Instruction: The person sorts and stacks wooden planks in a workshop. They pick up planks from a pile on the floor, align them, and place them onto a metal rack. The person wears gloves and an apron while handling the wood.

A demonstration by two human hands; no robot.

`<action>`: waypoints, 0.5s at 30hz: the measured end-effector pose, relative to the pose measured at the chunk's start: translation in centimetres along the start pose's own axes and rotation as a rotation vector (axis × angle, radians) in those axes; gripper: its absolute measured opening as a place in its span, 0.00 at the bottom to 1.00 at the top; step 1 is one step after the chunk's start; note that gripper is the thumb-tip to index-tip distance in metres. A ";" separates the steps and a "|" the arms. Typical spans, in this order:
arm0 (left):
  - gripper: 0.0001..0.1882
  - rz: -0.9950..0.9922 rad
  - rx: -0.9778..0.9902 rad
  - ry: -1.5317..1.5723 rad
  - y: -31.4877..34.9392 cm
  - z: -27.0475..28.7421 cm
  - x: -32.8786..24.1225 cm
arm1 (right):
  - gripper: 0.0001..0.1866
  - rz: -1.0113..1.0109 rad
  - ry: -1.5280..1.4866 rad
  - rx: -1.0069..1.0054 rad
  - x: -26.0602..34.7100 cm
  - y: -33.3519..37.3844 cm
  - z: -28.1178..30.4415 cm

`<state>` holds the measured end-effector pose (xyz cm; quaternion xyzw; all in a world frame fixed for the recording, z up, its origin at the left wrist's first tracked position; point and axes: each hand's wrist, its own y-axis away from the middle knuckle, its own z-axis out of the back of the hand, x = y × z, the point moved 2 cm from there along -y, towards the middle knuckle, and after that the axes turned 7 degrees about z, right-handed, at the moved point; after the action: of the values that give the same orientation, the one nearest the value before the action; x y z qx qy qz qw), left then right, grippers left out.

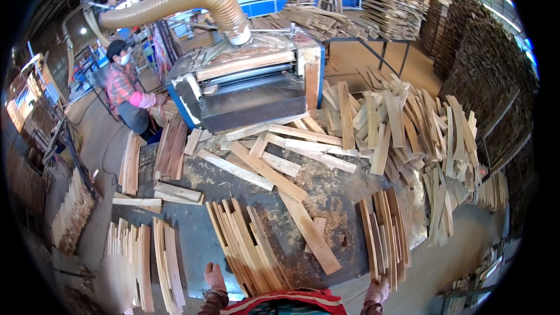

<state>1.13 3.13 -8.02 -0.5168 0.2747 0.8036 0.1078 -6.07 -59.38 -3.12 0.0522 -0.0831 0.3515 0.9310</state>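
Note:
My left hand, in a pinkish knit glove, hangs over the near table edge, just left of a stack of narrow wooden boards. Its fingers point forward and slightly apart, with nothing seen in them. At the near right, my right hand, gloved alike, closes on the near end of a wooden board in a smaller upright stack. Its fingertips are partly hidden by the wood. Between the two stacks, a long loose board lies slanted on the dark table, across a short wood piece.
A planer-like machine with a thick tan duct stands at the table's far side. Loose boards pile up at the right; more bundles lie at the left. A person in a checked shirt works beyond the left side.

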 end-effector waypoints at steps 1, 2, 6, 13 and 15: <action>0.19 -0.038 -0.015 0.023 -0.5 -0.8 -0.1 | 0.18 0.075 -0.020 -0.006 -0.5 0.0 0.3; 0.19 -0.055 -0.002 -0.053 2.3 -2.1 -4.2 | 0.13 0.145 -0.066 -0.055 -1.0 0.8 1.0; 0.18 -0.163 0.257 -0.155 8.1 -3.4 -13.1 | 0.18 0.106 -0.534 0.070 3.1 3.0 3.3; 0.32 -0.167 0.985 -0.268 15.9 -12.4 -17.4 | 0.12 0.394 -0.993 0.084 22.6 5.5 2.4; 0.41 -0.258 0.949 -0.100 16.9 -15.2 -16.4 | 0.09 0.679 -1.039 0.200 29.5 8.8 3.9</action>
<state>12.36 -17.42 7.34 -0.4012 0.5386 0.5937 0.4432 9.41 -34.34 6.68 0.2738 -0.5031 0.5625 0.5963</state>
